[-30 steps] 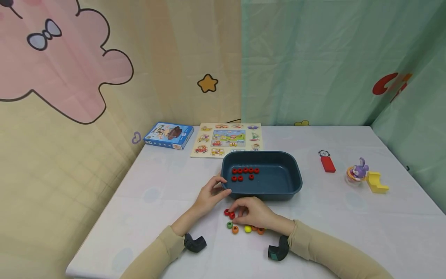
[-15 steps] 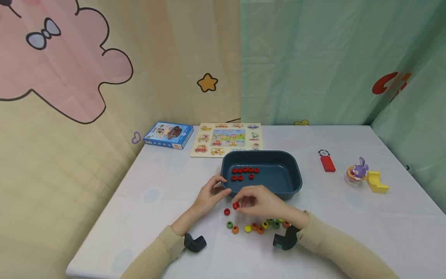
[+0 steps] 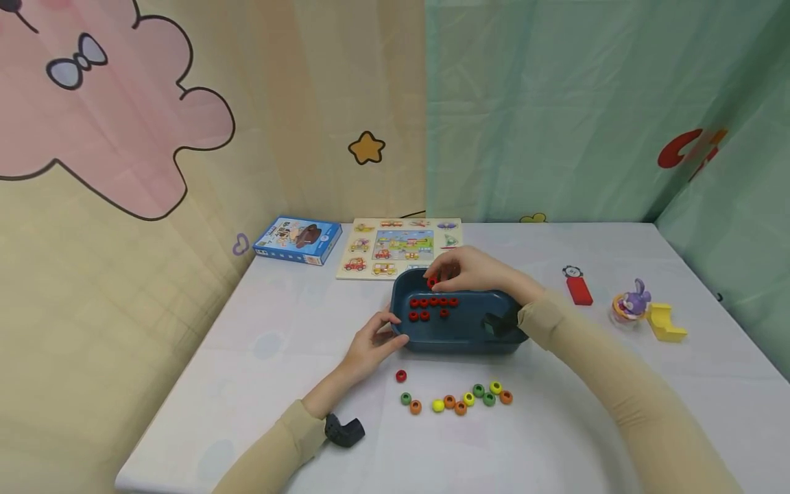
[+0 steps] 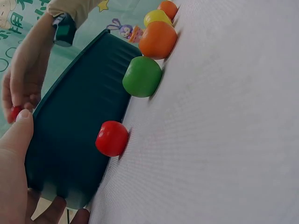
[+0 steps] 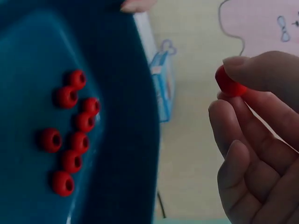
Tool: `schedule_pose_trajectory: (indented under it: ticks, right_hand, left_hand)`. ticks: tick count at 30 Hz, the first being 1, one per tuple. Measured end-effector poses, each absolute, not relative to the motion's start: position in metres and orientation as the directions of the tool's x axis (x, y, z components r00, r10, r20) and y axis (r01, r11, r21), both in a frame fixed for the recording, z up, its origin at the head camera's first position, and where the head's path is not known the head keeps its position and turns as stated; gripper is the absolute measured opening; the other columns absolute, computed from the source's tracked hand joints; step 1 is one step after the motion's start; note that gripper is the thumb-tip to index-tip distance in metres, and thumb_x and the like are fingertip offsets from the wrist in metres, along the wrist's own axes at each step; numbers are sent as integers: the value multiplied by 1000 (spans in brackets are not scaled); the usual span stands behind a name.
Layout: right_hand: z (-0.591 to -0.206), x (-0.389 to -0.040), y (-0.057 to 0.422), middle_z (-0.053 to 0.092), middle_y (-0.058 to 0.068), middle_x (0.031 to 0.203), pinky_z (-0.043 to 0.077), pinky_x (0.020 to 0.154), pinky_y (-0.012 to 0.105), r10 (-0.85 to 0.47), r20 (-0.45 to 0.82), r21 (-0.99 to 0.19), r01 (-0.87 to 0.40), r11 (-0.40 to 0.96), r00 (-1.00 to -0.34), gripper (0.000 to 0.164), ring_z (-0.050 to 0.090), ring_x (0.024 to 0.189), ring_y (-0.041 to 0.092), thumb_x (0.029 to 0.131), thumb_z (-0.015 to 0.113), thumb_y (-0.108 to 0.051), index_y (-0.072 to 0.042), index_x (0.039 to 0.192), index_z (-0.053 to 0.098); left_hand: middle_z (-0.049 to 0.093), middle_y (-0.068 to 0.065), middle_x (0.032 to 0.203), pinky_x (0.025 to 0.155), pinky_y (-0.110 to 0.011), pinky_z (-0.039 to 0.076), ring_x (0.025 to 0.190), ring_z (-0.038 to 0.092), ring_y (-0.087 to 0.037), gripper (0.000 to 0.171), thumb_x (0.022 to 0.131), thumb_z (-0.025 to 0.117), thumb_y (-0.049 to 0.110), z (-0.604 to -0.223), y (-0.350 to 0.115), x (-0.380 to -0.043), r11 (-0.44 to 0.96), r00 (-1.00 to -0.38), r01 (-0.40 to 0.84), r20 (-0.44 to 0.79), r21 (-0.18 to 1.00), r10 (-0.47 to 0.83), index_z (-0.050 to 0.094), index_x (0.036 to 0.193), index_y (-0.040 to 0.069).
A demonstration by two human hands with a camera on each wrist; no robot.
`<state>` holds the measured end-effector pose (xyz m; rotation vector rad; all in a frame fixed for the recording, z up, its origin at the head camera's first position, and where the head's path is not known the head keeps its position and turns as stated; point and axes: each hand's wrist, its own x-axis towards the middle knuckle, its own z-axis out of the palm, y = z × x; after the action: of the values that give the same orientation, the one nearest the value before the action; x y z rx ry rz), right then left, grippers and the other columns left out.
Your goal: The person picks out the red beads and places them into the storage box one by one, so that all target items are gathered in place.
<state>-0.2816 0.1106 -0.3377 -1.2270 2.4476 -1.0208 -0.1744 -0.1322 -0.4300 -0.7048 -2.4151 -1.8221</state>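
A dark blue plastic tub (image 3: 457, 348) stands on the table with several red beads (image 3: 434, 302) in two rough rows on its floor. My left hand (image 3: 368, 345) grips the tub's near left corner, thumb at the rim and fingers round the outside. Above the tub's far rim, my right hand (image 3: 474, 269) pinches a red bead (image 5: 229, 83) between thumb and fingertips. One loose red bead (image 3: 401, 376) lies on the cloth in front of the tub. Near it are a green bead (image 4: 142, 77) and an orange bead (image 4: 159, 40).
A line of yellow, orange and green beads (image 3: 461, 407) runs rightward along the front. Behind the tub lie a picture puzzle board (image 3: 345, 267) and a blue box (image 3: 297, 240). At right are a red block (image 3: 579, 291), a purple rabbit toy (image 3: 634, 300) and a yellow piece (image 3: 666, 324).
My right hand picked up a red bead from the front of the table and carried it up and away, over the tub's far side. My left hand stayed in place on the tub.
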Motion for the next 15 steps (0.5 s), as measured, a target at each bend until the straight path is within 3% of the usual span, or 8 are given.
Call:
schedule_pose_trajectory:
  ticks: [6,15]
  right_hand:
    - [-373,-309,104,65,-2,82,50,65,28,-793,-80,-672,-555,490,-604,27,60,70,12,79,68,-21,-5,101,65]
    - [-398,-316,100,64,-6,85,50,67,24,-805,-130,-594,-605,531,-579,17,58,74,7,77,69,-19,-14,93,68]
  left_hand:
    - [26,-17,142,92,-45,40,124,35,-30,30,85,62,13,-431,-132,-175,216,-901,362,281,907,332,47,106,-2]
    - [26,-16,142,93,-43,40,124,35,-27,33,85,62,15,-430,-133,-175,232,-911,339,256,912,325,46,108,-3]
